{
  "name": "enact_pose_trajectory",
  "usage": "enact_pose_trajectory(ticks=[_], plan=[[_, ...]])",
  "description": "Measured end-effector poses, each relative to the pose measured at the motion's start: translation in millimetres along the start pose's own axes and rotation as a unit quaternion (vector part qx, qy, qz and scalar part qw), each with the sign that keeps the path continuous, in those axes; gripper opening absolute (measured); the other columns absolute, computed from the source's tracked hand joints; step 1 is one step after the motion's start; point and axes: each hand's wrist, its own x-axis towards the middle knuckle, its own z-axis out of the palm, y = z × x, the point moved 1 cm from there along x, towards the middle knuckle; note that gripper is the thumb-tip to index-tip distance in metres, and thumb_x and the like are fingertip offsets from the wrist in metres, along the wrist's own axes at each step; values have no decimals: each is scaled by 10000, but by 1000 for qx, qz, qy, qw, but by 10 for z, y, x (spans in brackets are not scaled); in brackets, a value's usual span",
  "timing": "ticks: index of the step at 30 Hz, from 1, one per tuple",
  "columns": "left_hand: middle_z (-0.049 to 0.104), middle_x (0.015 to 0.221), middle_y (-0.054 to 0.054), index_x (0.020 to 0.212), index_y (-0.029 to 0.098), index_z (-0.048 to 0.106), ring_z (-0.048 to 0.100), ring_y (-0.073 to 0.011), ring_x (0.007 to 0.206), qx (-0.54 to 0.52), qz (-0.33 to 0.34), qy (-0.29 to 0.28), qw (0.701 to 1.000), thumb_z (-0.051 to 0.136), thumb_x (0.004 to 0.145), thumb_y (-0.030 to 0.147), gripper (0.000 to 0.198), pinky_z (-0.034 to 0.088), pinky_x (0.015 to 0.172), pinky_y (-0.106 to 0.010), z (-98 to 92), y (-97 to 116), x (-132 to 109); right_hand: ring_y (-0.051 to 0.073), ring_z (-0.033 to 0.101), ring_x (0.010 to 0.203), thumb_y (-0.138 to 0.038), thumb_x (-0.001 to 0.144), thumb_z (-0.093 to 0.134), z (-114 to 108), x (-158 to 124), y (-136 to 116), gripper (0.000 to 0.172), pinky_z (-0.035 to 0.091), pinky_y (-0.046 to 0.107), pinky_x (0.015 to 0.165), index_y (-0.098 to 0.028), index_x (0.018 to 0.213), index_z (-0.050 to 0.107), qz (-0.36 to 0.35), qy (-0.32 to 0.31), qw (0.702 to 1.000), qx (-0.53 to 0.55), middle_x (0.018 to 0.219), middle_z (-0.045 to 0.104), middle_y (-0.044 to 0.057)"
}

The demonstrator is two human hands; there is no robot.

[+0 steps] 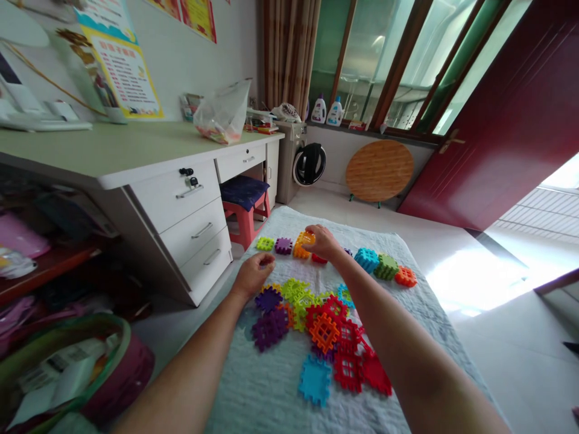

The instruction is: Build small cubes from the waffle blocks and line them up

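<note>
A heap of flat, toothed plastic building tiles [316, 325] in purple, green, red, orange and blue lies on a pale quilted mat [271, 398]. My right hand [320, 242] reaches to the mat's far side, fingers closed on an orange tile [304, 241] of an orange block. A purple tile [283, 245] and a green tile [265, 243] lie just left of it. My left hand [253, 274] hovers with curled fingers above the heap's far left edge; what it holds, if anything, is hidden. Assembled blue [366, 259], green [386, 266] and orange [406, 276] cubes stand to the right.
A white desk with drawers [190, 199] stands to the left, with a red stool [244, 208] tucked under it. A bag with papers [67, 374] sits at lower left. A round wooden tabletop [379, 170] leans on the far wall beside a dark red door [497, 132].
</note>
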Motion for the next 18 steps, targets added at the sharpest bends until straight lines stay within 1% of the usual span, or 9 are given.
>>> enact_pose_trajectory(ticks=[8, 14, 18], plan=[[701, 908, -67, 916, 157, 654, 651, -204, 847, 2, -4, -5, 1000, 567, 755, 342, 259, 505, 807, -330, 8, -30, -5, 279, 531, 1021, -348, 662, 659, 107, 80, 35, 505, 397, 368, 848, -172, 1129, 580, 8, -21, 1000, -19, 1137, 595, 112], [704, 915, -72, 913, 163, 657, 654, -204, 848, 7, -3, -7, 1000, 567, 756, 337, 251, 508, 816, -335, 14, -40, -1, 263, 544, 1035, -335, 662, 670, 146, 83, 53, 534, 405, 343, 855, -177, 1160, 557, 4, -26, 1000, -13, 1135, 615, 102], [705, 906, -70, 909, 161, 659, 656, -202, 838, 8, -3, -8, 1000, 567, 753, 340, 255, 508, 811, -328, 9, -24, 2, 267, 554, 1034, -320, 660, 673, 154, 86, 42, 559, 410, 357, 863, -171, 1181, 535, 2, -22, 1000, -2, 1121, 631, 100]])
